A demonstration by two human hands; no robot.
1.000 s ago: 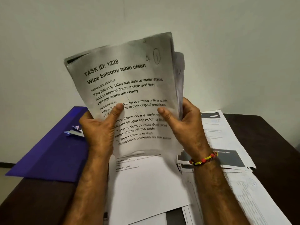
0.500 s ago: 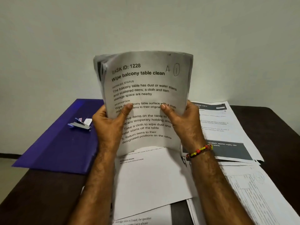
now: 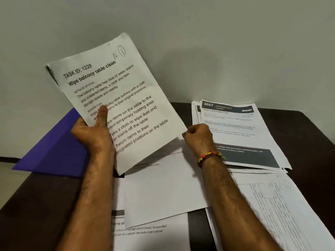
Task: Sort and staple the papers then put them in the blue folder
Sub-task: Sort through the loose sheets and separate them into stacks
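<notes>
Papers headed "TASK ID: 1228" [image 3: 116, 98] are held up off the table, tilted to the left, with "A" and a circled "1" handwritten at the top corner. Your left hand [image 3: 92, 133] grips the sheaf at its lower left edge, thumb pressed on the front of the top sheet; a dark edge behind it shows at least one more sheet. Your right hand [image 3: 198, 135] is beside the lower right corner, fingers curled into a loose fist; whether it touches or pinches the paper cannot be told. A beaded bracelet [image 3: 210, 157] sits on that wrist. The blue folder [image 3: 54, 151] lies closed on the dark table [image 3: 36, 205], left of your left forearm. Loose sheets [image 3: 163, 187] cover the table ahead of you, and a stack headed "3667" [image 3: 235, 131] lies to the right.
</notes>
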